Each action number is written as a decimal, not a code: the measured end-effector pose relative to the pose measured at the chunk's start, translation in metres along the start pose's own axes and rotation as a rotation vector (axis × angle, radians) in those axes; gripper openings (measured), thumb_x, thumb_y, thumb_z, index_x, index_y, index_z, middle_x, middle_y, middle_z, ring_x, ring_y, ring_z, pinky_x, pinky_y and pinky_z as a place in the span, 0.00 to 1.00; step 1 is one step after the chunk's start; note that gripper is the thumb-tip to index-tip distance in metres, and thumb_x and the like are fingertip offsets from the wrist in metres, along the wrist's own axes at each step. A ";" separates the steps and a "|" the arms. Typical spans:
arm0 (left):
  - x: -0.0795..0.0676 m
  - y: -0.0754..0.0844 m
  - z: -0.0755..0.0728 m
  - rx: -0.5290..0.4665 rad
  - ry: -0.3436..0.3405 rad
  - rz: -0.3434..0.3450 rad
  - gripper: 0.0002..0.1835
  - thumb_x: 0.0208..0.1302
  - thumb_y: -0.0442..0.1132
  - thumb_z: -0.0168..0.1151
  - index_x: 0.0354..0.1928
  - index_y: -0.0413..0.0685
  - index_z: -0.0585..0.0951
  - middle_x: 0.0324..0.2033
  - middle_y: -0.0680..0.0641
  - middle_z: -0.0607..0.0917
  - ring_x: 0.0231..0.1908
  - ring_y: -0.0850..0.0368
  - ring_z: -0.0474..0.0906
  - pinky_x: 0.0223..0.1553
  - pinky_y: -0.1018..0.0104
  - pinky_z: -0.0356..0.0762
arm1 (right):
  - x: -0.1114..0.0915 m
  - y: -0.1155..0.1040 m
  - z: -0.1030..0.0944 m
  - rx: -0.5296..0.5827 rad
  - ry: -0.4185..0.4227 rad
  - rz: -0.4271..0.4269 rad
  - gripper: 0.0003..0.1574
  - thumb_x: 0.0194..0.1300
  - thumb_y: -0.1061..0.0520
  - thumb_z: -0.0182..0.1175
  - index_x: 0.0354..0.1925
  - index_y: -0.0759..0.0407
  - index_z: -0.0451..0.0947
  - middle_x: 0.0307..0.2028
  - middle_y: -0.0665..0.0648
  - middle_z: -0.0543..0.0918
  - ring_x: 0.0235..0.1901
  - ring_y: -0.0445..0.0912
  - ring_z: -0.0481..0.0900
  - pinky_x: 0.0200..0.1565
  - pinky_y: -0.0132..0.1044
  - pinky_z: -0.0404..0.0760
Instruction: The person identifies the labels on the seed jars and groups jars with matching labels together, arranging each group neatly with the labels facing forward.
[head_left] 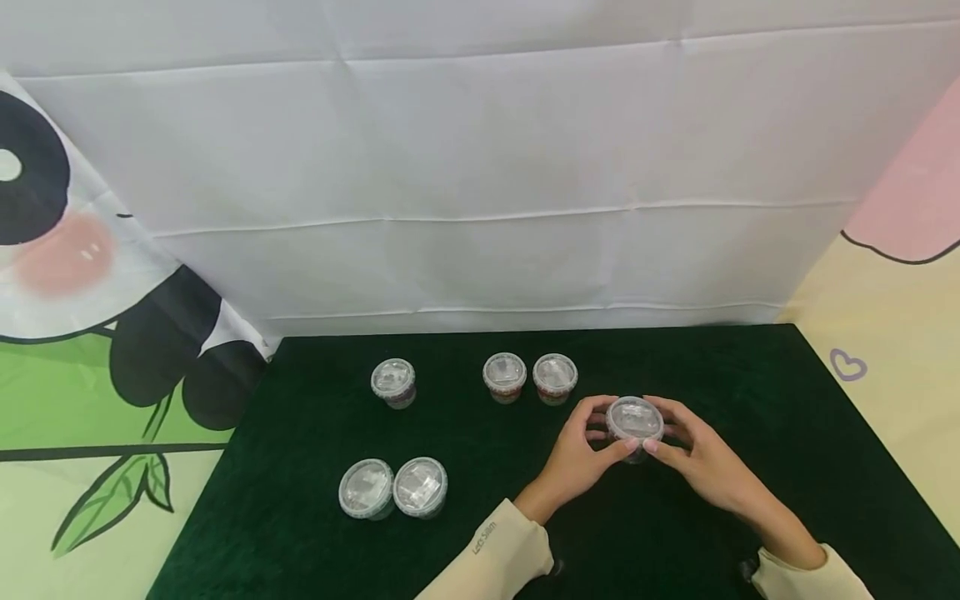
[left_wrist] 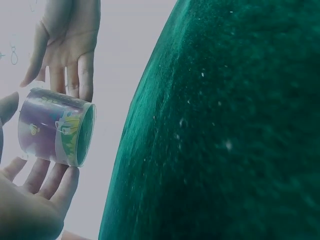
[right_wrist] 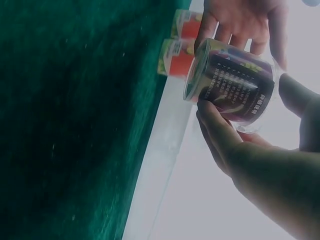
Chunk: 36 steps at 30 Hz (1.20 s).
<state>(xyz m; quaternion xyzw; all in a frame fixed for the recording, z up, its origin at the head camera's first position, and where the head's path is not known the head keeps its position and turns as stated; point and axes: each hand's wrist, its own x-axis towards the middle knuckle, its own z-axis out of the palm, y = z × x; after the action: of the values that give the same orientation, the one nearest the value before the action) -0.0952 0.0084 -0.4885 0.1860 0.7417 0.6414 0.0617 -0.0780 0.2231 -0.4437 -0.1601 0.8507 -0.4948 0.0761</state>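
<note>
Between my two hands is a clear plastic cup with a lid (head_left: 634, 417), held above the green cloth at the right of centre in the head view. My left hand (head_left: 576, 460) grips its left side, thumb near the lid's front edge. On the opposite side my right hand (head_left: 703, 465) grips it the same way. The cup's wall shows a purple label with a green and yellow picture (left_wrist: 60, 131) in the left wrist view. Rows of pale print on a dark panel (right_wrist: 237, 90) appear in the right wrist view.
Two lidded cups with red labels, a left one (head_left: 505, 377) and a right one (head_left: 555, 378), stand side by side behind my hands. Another lidded cup (head_left: 393, 382) is at the back left. Two larger-looking ones (head_left: 366, 488) (head_left: 421, 487) stand together at front left. A white cloth wall (head_left: 480, 250) rises behind the table.
</note>
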 end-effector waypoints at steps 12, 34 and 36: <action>-0.019 0.001 -0.016 0.017 0.048 -0.039 0.30 0.72 0.40 0.70 0.72 0.49 0.70 0.66 0.47 0.76 0.63 0.54 0.74 0.66 0.60 0.77 | 0.006 -0.008 0.018 0.071 -0.053 0.005 0.39 0.78 0.58 0.61 0.77 0.69 0.57 0.69 0.76 0.68 0.66 0.74 0.73 0.54 0.46 0.88; -0.050 -0.002 -0.049 0.045 0.091 -0.113 0.30 0.71 0.42 0.70 0.71 0.47 0.71 0.65 0.45 0.77 0.62 0.48 0.75 0.63 0.56 0.79 | 0.016 -0.021 0.054 0.169 -0.163 0.074 0.41 0.78 0.55 0.62 0.78 0.67 0.57 0.71 0.75 0.66 0.69 0.73 0.70 0.59 0.46 0.86; -0.053 -0.002 -0.052 0.044 0.090 -0.121 0.30 0.72 0.42 0.70 0.71 0.47 0.71 0.65 0.45 0.77 0.62 0.48 0.75 0.63 0.56 0.79 | 0.017 -0.022 0.057 0.176 -0.175 0.075 0.42 0.78 0.55 0.62 0.78 0.67 0.56 0.72 0.75 0.65 0.69 0.73 0.69 0.59 0.45 0.85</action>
<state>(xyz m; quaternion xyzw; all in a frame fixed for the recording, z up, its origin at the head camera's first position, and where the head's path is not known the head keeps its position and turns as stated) -0.0634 -0.0586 -0.4897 0.1131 0.7675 0.6279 0.0625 -0.0736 0.1606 -0.4522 -0.1635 0.7995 -0.5486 0.1820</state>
